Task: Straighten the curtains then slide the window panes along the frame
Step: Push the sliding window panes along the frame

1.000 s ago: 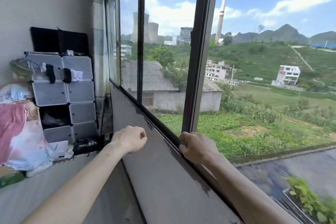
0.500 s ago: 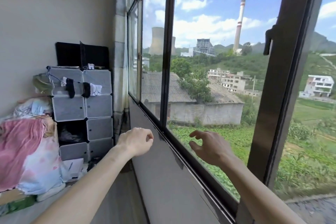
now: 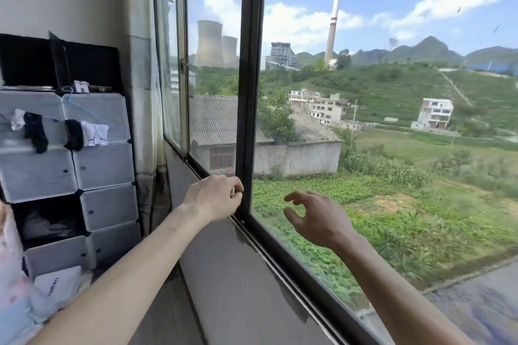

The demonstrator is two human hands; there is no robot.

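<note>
A dark vertical bar of the sliding window pane (image 3: 250, 92) stands in the middle of the view, on the black bottom track (image 3: 283, 256). My left hand (image 3: 215, 197) is curled against the foot of that bar, fingertips on its left edge. Just right of the bar, my right hand (image 3: 318, 218) hovers in front of the glass with its fingers spread, holding nothing. A thin pale curtain (image 3: 157, 109) hangs bunched in the far left corner of the window, past a second pane (image 3: 172, 64).
A stack of translucent storage cubes (image 3: 103, 165) stands against the left wall, with socks (image 3: 36, 131) draped over it and a white box (image 3: 59, 283) at its foot. Pink and pale bedding (image 3: 8, 274) lies at the lower left. A grey sill wall (image 3: 232, 288) runs below the window.
My right hand let go of the window bar and opened. My left hand moved right from the sill wall onto the foot of a bar. The view swung left, then back right.
</note>
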